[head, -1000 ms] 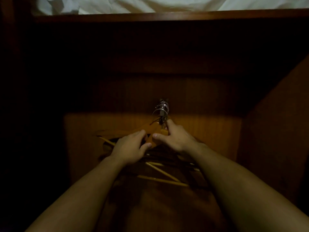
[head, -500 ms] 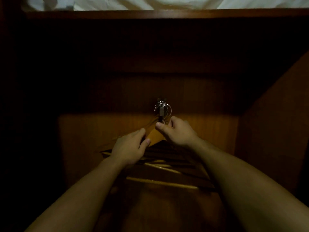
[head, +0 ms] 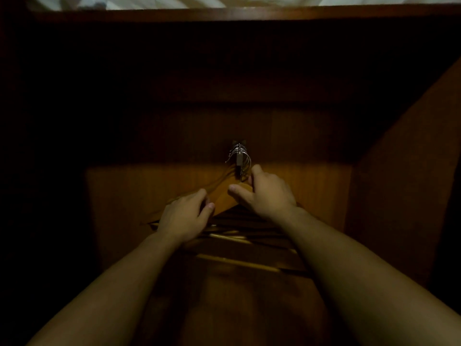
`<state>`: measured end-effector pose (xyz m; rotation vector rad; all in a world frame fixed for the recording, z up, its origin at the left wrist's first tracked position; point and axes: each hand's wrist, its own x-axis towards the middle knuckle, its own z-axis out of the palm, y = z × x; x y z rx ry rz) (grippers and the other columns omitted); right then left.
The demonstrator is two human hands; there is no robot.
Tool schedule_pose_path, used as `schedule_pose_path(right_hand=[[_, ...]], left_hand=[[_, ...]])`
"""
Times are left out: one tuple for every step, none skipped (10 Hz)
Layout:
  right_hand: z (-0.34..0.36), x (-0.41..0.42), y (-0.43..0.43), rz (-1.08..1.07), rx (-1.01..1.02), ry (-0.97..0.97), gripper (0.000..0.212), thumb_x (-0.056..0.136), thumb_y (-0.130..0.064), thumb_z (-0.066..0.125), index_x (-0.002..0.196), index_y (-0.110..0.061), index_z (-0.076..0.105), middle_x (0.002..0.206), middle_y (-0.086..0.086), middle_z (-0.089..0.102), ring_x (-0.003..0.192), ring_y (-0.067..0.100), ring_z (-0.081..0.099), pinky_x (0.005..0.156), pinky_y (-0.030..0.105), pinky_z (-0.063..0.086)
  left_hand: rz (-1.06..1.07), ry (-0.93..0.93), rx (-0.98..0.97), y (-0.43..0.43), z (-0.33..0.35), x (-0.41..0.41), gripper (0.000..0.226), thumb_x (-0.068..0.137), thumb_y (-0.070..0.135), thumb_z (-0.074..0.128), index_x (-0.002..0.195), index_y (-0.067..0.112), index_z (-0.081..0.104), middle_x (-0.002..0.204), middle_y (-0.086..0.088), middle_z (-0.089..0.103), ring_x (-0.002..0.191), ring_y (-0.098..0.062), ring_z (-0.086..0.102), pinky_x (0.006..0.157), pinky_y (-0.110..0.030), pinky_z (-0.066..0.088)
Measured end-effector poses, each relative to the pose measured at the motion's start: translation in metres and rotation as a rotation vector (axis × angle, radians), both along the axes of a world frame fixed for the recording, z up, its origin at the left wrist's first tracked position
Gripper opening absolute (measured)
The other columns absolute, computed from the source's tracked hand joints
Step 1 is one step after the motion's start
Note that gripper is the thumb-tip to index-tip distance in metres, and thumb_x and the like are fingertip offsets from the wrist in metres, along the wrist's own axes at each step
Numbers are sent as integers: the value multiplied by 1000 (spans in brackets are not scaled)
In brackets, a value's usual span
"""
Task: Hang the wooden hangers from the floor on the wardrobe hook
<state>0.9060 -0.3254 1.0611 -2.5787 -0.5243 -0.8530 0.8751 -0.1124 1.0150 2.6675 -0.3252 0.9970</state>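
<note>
The left hand (head: pixel 183 218) curled its grip round the hangers (head: pixel 224 196); the right hand (head: pixel 270 193) pinched one just under the hook (head: pixel 239 156).

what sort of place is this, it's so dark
Probably inside a wardrobe: wood panels all round, a metal hook crowded with hanger wires, and wooden hangers hanging below it.

Hands showing: two, the left hand (head: pixel 184 218) and the right hand (head: pixel 269 193). One wardrobe hook (head: pixel 239 158) is showing. Wooden hangers (head: pixel 224 196) are hanging as one bunch. Their wire loops (head: pixel 246 156) are overlapping, so no exact count is coming out: several. At least two pale crossbars (head: pixel 239 263) are catching light. One strip of white fabric (head: pixel 249 0) is showing above.
</note>
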Motion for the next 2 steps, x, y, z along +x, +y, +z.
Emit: schedule_pose_path(right_hand=[[1,-11,-6,-12,-47,5,52,85,-75,51,104,-27,44,91,-9,52,82,15,56,68,37,51],[1,-19,-16,-31,-89,3,50,85,-74,50,102,-28,41,91,-8,52,83,17,57,70,39,53]], left_hand=[[16,23,5,-1,4,-8,14,96,47,48,89,35,45,79,15,53,69,-2,49,54,-29,32],[31,45,2,-9,13,-17,16,95,50,48,89,37,42,77,15,52,68,-3,50,53,-28,33]])
